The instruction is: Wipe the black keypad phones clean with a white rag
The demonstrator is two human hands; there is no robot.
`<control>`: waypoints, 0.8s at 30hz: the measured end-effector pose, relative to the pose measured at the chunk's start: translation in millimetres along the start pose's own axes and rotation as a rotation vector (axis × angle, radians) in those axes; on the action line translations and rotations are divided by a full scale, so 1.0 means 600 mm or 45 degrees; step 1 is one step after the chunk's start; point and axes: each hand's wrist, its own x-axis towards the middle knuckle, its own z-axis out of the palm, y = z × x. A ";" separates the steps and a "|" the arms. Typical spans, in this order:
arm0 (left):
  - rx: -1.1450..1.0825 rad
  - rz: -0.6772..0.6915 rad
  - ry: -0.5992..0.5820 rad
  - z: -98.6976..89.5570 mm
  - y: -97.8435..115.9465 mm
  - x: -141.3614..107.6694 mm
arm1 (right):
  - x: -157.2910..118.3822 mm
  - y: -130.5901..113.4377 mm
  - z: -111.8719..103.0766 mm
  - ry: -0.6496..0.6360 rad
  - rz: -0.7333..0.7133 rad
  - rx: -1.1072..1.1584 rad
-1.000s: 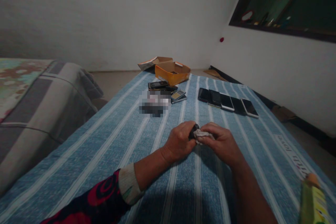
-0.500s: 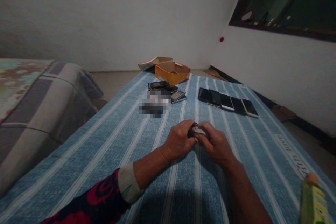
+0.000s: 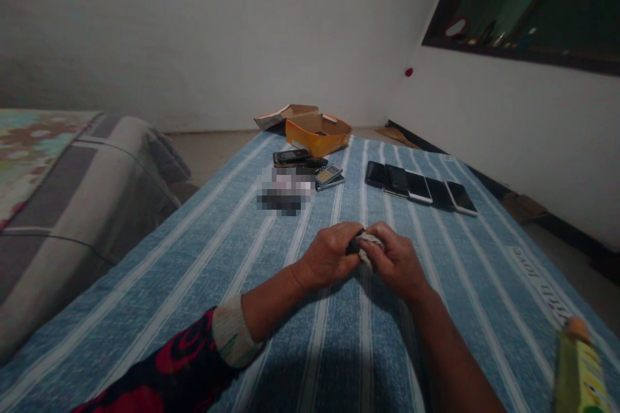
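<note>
My left hand is closed round a small dark object, mostly hidden by the fingers, so its kind cannot be made out. Pinched in my right hand is a crumpled pale cloth, pressed against that object. Both hands meet just above the blue striped cloth covering. Beyond them, to the left, lies a pile of old mobile phones, with a grey keypad phone and a black phone on it. A row of overlapping smartphones lies to the right.
An open orange cardboard box stands at the far end, its lid behind it. At the lower right is a bottle of yellowish liquid. A blanket-covered bed is on the left. A blurred patch hides part of the phone pile.
The pale cloth has shifted over the dark object, and more of it hangs below my right fingers. Both hands stay in nearly the same place.
</note>
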 end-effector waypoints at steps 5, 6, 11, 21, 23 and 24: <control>-0.042 0.043 -0.041 0.000 0.000 -0.001 | 0.005 0.004 0.005 0.089 -0.014 -0.081; -0.042 0.036 -0.042 0.000 0.000 -0.001 | 0.006 0.004 0.007 0.117 -0.018 -0.112; -0.078 -0.009 -0.019 0.001 0.000 -0.001 | 0.012 0.008 0.022 0.268 -0.092 -0.273; -0.027 0.013 -0.007 0.002 0.001 -0.005 | 0.014 0.021 0.009 0.644 0.202 -0.062; -0.027 0.008 0.000 0.002 0.000 -0.005 | 0.011 0.018 0.007 0.615 0.194 -0.015; -0.027 0.006 0.001 0.002 -0.001 -0.004 | 0.010 0.016 0.008 0.583 0.168 -0.001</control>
